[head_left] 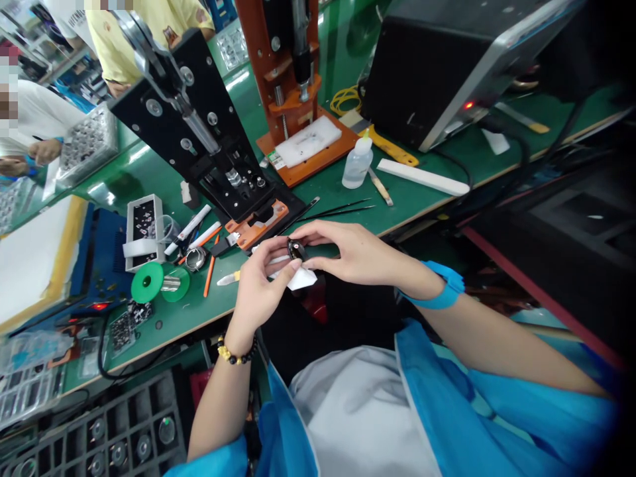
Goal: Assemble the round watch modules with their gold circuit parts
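Both hands meet at the bench's front edge around a small round black part (297,249) with a shiny face. My left hand (263,281) wraps its fingers behind the part, thumb in front, and a white cloth or paper (302,279) shows beneath it. From the right, my right hand (350,253) pinches the same part between thumb and fingers. Just beyond the hands is the orange fixture (263,222) at the base of a black lever press (199,126). Black tweezers (338,209) lie right of that press.
An orange press (283,73) stands behind, near a clear bottle (358,162) and a black box (432,73). Left are a green solder spool (148,281), a parts tray (144,228) and a blue machine (106,258). Other people sit across the green bench.
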### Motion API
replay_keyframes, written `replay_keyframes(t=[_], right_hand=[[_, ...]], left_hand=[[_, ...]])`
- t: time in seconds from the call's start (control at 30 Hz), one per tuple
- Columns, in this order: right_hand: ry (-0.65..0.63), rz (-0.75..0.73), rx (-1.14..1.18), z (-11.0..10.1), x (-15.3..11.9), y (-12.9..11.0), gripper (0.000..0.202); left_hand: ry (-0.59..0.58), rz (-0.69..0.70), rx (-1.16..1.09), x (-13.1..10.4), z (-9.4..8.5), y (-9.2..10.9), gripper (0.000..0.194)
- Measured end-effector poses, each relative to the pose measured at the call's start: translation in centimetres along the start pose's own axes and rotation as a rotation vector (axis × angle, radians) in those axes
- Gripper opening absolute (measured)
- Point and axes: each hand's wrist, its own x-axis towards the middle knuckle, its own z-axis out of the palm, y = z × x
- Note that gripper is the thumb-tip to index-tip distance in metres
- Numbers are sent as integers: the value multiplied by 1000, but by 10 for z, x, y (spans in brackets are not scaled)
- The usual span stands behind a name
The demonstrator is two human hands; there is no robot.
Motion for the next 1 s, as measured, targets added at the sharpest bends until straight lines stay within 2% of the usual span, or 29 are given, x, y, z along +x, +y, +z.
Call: replay_keyframes(t=[0.2,0.37,0.5,0.6,0.67,0.73,0.8,1.0], right_hand=[[-74,-3,5,-9,8,-1,47],[-70,-87,-24,-7,10,-1,46],[-65,-131,74,-1,7,-4,50],[-73,-66,156,3,4,-11,49],[-18,30,177,6,4,-17,43],[37,126,160,8,5,-20,35],[38,181,137,8,7,-22,29],[18,142,37,5,6,-22,33]], left_hand=[[14,21,-7,0,1,-1,41],[75,49,-58,0,6,-3,40],[124,157,-29,-2,8,-8,41],[185,307,151,-4,10,-11,39],[213,394,267,-6,12,-11,40],[222,453,343,-7,14,-11,41],[225,486,384,-8,15,-12,41],[242,553,484,-6,14,-17,41]])
